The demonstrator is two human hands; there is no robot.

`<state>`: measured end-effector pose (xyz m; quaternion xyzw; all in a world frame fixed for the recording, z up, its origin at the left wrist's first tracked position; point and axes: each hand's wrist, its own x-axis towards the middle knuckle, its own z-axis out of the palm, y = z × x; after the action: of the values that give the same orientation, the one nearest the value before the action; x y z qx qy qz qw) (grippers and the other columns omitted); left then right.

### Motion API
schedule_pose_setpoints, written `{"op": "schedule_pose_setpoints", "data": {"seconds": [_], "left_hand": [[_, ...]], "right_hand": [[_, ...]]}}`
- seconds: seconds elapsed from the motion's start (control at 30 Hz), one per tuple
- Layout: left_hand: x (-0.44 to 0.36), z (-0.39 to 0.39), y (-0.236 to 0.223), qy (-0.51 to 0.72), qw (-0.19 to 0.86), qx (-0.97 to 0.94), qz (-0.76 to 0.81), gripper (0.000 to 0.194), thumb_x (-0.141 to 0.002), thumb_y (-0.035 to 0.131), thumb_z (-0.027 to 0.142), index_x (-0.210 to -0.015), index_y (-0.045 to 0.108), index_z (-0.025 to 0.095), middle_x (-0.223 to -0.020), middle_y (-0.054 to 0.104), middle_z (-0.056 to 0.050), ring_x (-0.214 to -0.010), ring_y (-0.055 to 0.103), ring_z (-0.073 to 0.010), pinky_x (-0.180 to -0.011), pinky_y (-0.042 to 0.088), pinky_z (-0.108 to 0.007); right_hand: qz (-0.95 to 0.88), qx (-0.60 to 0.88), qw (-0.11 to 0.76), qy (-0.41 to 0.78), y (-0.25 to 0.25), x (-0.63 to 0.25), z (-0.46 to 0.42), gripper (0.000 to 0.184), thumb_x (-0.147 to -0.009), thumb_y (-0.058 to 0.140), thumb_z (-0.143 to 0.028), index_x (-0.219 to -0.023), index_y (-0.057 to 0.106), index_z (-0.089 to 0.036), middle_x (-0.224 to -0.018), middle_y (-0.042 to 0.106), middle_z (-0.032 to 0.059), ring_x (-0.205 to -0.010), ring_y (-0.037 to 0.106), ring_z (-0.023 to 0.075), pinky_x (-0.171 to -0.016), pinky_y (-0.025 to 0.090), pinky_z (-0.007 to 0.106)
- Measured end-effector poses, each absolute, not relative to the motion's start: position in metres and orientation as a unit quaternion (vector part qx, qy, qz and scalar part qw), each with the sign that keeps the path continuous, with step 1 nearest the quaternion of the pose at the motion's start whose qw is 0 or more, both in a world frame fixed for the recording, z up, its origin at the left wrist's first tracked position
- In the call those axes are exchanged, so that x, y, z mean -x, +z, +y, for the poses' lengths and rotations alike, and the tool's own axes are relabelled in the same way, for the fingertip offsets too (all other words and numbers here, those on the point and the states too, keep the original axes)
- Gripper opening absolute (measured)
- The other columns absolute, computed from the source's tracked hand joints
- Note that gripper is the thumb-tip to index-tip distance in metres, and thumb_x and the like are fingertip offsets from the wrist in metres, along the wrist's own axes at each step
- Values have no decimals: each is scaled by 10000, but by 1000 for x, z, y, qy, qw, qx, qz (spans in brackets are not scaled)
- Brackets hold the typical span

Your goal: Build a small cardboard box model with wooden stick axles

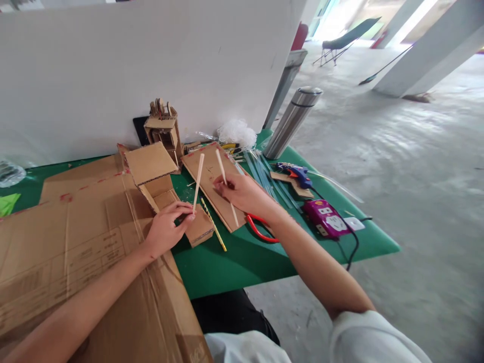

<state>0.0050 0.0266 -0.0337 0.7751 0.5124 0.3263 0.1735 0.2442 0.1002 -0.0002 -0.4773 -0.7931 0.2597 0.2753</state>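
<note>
My left hand [166,228] pinches a thin pale wooden stick [198,177] that points up and away, over a small open cardboard box [166,196] with its flap raised. My right hand [242,192] is closed on a second pale wooden stick [222,169], held slanted above a flat cardboard strip [206,176]. Another thin stick [215,229] lies on the green tabletop [242,262] beside the box. Red-handled pliers [260,229] lie partly under my right wrist.
A large flattened cardboard sheet [75,237] covers the left of the table. A small cardboard model [163,128] stands at the white wall. To the right are a steel flask [293,121], a blue glue gun [298,174], a purple power strip [327,218] and clear rods [260,176].
</note>
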Motion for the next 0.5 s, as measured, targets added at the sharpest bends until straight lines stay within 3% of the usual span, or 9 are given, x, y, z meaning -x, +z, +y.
{"op": "schedule_pose_setpoints", "data": {"seconds": [0.07, 0.13, 0.4, 0.5], "left_hand": [[-6, 24, -33, 331, 177, -773, 511, 214, -972, 587, 386, -970, 737, 234, -1074, 713, -28, -1011, 697, -181, -946, 550, -348], [-6, 22, -32, 334, 178, -775, 506, 205, -970, 589, 376, -959, 733, 231, -1058, 702, -33, -989, 694, -178, -913, 559, -332], [-2, 18, -36, 342, 188, -780, 489, 174, -971, 599, 351, -966, 734, 241, -1062, 677, -31, -1005, 680, -176, -926, 532, -319], [-1, 17, -38, 338, 181, -787, 484, 173, -975, 597, 347, -982, 737, 245, -1080, 674, -32, -1021, 674, -175, -942, 519, -314]], "right_hand": [[-821, 518, 142, 192, -16, -243, 109, 239, -977, 473, -304, -985, 677, -182, -869, 738, 74, -754, 642, 179, -628, 350, 270], [-828, 527, 91, 170, -33, -238, 114, 232, -972, 480, -302, -982, 674, -175, -907, 752, 119, -776, 665, 208, -622, 330, 284], [-826, 536, 69, 158, -44, -237, 112, 262, -975, 483, -395, -1093, 636, -218, -1026, 760, 90, -895, 695, 233, -666, 359, 282], [-833, 528, 55, 157, -36, -238, 96, 238, -971, 490, -385, -1046, 651, -227, -998, 762, 75, -881, 699, 226, -673, 377, 279]]}}
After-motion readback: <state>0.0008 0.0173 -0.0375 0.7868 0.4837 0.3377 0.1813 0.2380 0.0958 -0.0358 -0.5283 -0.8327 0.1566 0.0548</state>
